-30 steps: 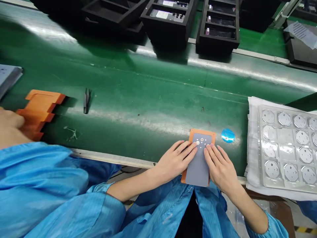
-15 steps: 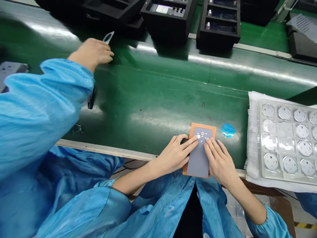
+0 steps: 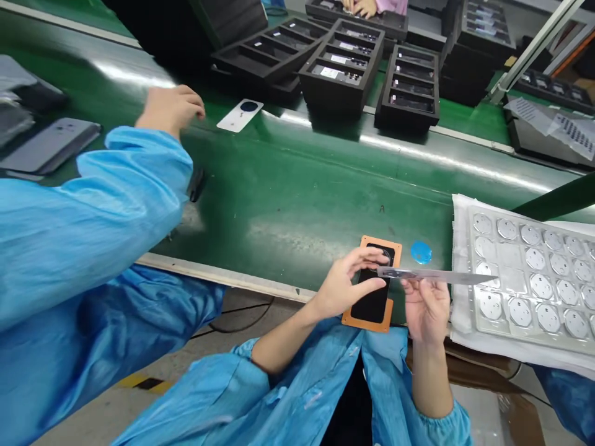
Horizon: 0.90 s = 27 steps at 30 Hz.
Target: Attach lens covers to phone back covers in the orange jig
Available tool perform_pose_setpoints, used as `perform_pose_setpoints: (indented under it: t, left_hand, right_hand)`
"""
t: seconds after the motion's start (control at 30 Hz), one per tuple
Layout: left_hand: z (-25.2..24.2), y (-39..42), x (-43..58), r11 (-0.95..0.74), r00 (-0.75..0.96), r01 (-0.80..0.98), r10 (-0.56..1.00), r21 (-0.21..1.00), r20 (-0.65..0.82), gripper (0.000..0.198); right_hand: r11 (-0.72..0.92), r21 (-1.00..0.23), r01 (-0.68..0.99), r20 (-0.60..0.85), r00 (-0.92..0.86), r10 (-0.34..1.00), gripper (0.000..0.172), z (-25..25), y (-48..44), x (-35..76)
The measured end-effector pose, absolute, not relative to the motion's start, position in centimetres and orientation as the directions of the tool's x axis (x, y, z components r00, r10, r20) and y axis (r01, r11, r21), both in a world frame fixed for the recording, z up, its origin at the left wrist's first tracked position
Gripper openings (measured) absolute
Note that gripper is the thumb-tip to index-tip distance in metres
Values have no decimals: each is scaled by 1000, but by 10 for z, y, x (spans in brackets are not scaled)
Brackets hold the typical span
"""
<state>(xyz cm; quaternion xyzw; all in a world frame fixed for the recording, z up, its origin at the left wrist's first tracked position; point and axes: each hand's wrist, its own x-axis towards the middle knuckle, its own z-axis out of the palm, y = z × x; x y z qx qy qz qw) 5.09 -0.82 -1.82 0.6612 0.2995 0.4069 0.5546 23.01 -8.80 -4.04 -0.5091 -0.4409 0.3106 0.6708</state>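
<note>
Gleaming green workbench (image 3: 297, 179), black trays (image 3: 331, 93)

They wear a blue smock (image 3: 325, 356), open over black cloth (image 3: 351, 402) at six o'clock, its right cuff (image 3: 450, 420) gathered.

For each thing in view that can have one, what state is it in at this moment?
Thin panel: lifted, seen nearly edge-on.
Right hand: closed on the panel's edge.
Left hand: open, thumb apart from fingers.
Orange fixture: flat, black piece on it.
Clear tray: holding rows of round pieces.
Blue disc: lying down.
White panel: lying flat.
Black trays: open-topped.
</note>
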Motion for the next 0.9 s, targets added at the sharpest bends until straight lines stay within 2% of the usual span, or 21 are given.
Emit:
perform_pose_setpoints:
  t: [0.1,0.17,0.27,0.37,0.5,0.63,0.7,0.77,0.8,0.9]
  left_hand:
    - [-7,-19,70,-287,441,-47,853,957,277,14]
    - [-2,-23,78,-416,404,-19,828,909,388,4]
    - [-1,-27,85,-587,371,-50,740,808,561,7]
    - [-5,-29,90,-694,350,-38,664,719,660,12]
    - [-9,-31,94,-764,337,8,609,645,718,14]
    - [-9,-31,96,-783,321,-1,589,622,742,16]
    - [-8,-30,95,-759,282,-38,616,650,736,16]
    - [-7,-26,91,-680,256,-73,694,730,673,10]
    - [-6,-23,88,-617,272,-74,743,783,611,6]
    - [-8,-10,73,-359,456,-9,829,933,324,14]
  right_hand:
    - [189,-976,-106,138,370,919,31,-55,-87,228]
    - [165,-976,-140,112,325,939,34,-63,-89,230]
    - [138,-978,-159,91,272,958,39,-66,-91,232]
    - [129,-978,-165,81,268,960,42,-63,-92,233]
    - [111,-981,-156,77,208,975,46,-60,-92,233]
    - [77,-981,-178,42,194,980,45,-59,-91,231]
    - [91,-983,-162,53,226,973,41,-57,-91,229]
    - [131,-986,-102,96,293,951,36,-53,-91,228]
    - [153,-986,-62,123,340,932,33,-51,-91,227]
    - [195,-979,57,198,485,852,26,-39,-93,227]
